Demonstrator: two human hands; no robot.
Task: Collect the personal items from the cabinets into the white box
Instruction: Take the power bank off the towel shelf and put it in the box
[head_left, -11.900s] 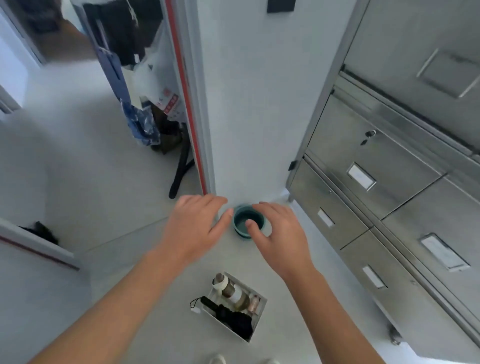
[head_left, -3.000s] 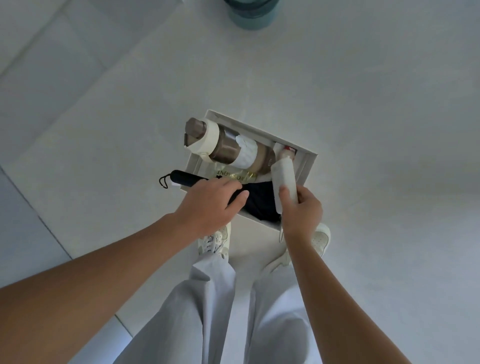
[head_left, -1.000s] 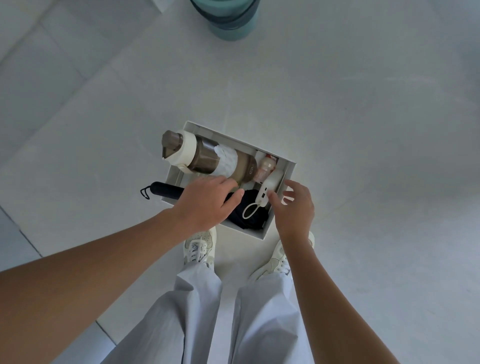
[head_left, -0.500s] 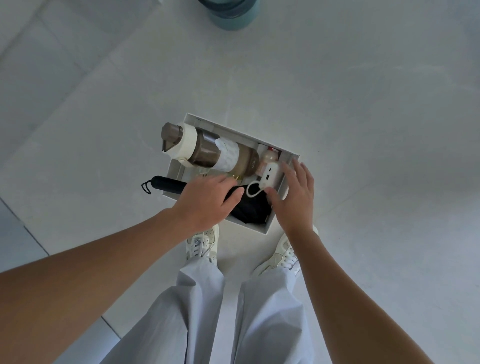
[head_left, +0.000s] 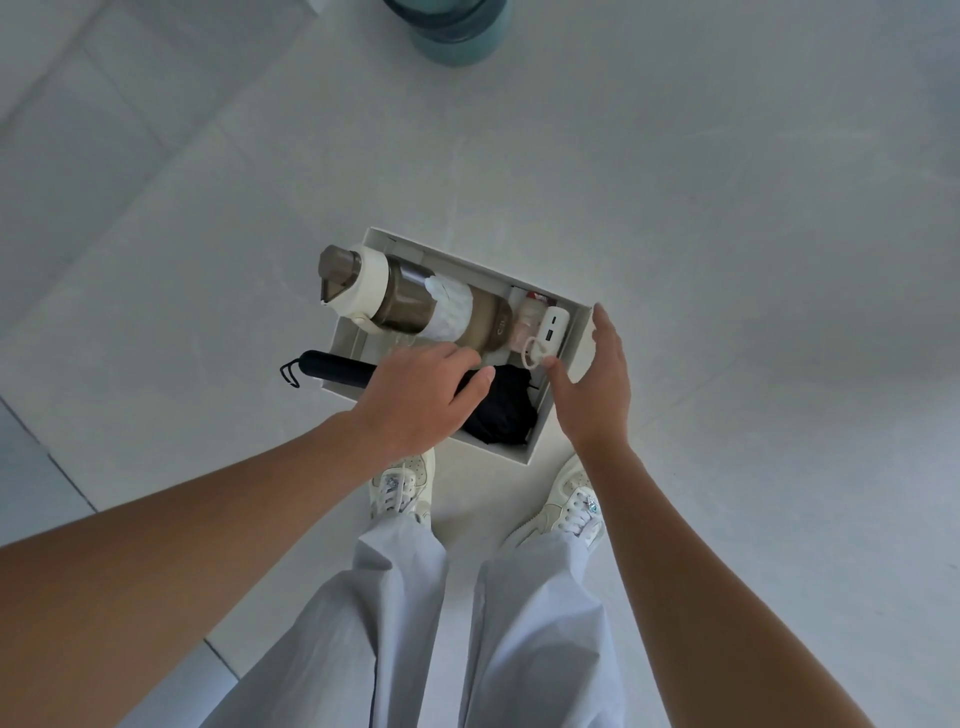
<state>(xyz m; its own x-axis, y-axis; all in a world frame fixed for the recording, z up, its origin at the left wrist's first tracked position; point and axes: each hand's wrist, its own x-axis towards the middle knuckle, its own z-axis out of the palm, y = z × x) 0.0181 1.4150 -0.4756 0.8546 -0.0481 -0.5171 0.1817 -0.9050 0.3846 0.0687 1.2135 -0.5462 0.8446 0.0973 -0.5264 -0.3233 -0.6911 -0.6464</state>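
The white box (head_left: 470, 264) stands on the floor in front of my feet. Inside lie a brown bottle with a white collar (head_left: 410, 301), a black folded umbrella (head_left: 501, 405) whose handle sticks out over the left wall, a small pink bottle (head_left: 527, 319) and a white power bank (head_left: 553, 332) with a loop strap. My left hand (head_left: 421, 397) rests over the umbrella with loosely bent fingers. My right hand (head_left: 597, 384) hovers over the box's right wall, fingers straight, holding nothing.
A teal round container (head_left: 457, 28) stands on the pale tiled floor at the top of the view. My white sneakers (head_left: 400, 486) and light grey trousers are just below the box.
My right hand has let go of the white power bank, which now lies in the box, and has drawn back to the box's right side. The left hand has stayed over the umbrella.
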